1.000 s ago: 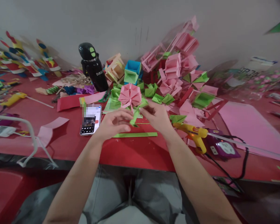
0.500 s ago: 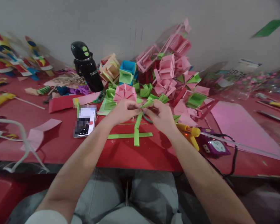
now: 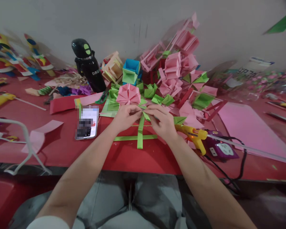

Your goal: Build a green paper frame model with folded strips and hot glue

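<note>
Above the red table, my left hand [image 3: 128,116] and my right hand [image 3: 162,121] meet, both closed on a folded green paper strip [image 3: 140,132]. Fingers cover its upper part, while the lower end hangs down toward me. Beneath it a flat green strip [image 3: 124,138] lies crosswise on the table. Just beyond my left hand sits a pink folded-paper flower [image 3: 128,94]. Folded green paper pieces [image 3: 166,100] lie beyond my right hand. Close to my right wrist rests a yellow hot glue gun [image 3: 194,135] with a clear glue stick in it.
A phone [image 3: 87,123] lies left of my forearm, near a black bottle [image 3: 89,68]. Pink paper boxes [image 3: 173,65] are piled against the wall. At right are a purple power strip [image 3: 220,146] with a black cord and a pink sheet [image 3: 250,127]. A white bent frame [image 3: 26,136] stands at left.
My right hand's fingers have shifted on the green strip and now lie flatter across its top. The strip still hangs from both hands. The view has moved slightly.
</note>
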Demonstrator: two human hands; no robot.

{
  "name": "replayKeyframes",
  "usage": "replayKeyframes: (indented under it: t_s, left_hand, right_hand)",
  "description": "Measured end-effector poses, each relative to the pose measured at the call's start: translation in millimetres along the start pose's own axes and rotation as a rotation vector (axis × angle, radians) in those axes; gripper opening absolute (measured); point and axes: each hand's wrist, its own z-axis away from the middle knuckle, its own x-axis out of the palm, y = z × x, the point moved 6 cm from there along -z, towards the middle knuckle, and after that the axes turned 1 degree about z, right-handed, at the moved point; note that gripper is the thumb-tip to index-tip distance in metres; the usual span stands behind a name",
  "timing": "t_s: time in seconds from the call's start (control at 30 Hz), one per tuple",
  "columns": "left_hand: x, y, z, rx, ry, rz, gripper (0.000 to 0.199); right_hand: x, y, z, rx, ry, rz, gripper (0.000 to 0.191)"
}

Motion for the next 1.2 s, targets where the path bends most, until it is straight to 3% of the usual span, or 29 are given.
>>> replayKeyframes:
  t_s: [0.27, 0.4, 0.7, 0.87, 1.2]
  left_hand:
    - [-4.6, -13, 1, -0.182, -0.035, 0.307, 0.028]
    - [-7.3, -9, 3, -0.169, -0.025, 0.294, 0.031]
    - [-12.6, 7, 8, -0.022, 0.069, 0.097, 0.016]
    - [-10.7, 5, 9, -0.058, 0.079, 0.147, 0.018]
    - [-8.8, 2, 9, -0.108, 0.112, 0.241, 0.028]
  right_hand:
    - [0, 0, 6, -0.02, -0.01, -0.006, 0.035]
    - [1, 1, 7, 0.024, -0.026, -0.027, 0.035]
    - [3, 8, 5, 0.415, 0.028, -0.234, 0.018]
    - [13, 18, 12, 0.595, -0.013, -0.358, 0.027]
    - [15, 21, 16, 0.603, 0.054, -0.383, 0.028]
